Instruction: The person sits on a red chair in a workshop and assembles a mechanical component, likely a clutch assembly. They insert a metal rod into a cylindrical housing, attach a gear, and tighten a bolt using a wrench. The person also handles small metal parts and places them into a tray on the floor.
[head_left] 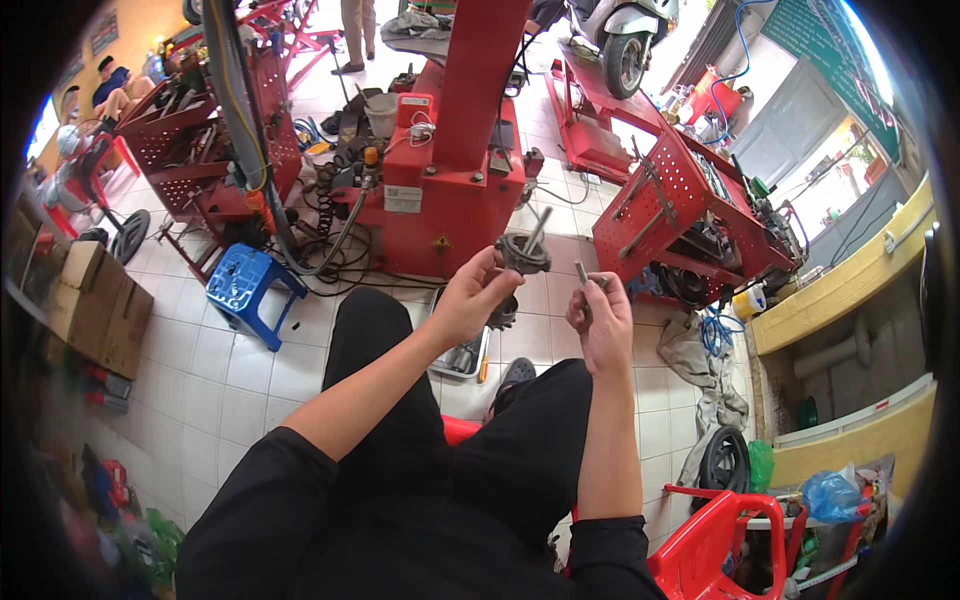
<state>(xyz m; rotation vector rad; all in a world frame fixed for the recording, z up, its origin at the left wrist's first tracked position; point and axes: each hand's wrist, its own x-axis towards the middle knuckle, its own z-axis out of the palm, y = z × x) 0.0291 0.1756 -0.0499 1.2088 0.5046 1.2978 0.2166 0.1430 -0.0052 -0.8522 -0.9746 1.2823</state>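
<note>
My left hand is closed on a dark round metal part, held over the floor in front of my knees. A thin metal shaft stands up from it at a tilt. To the right and apart from it, my right hand pinches a slim grey metal pin between thumb and fingers, its tip pointing up. Below my left hand, a shallow metal tray lies on the floor, partly hidden by my arm and leg. Another dark toothed part shows just above the tray.
A red lift base stands ahead, with hoses and cables around it. Left is a blue plastic stool; right, a red perforated tool cart. A red plastic chair sits near right. A scooter and other people are farther off.
</note>
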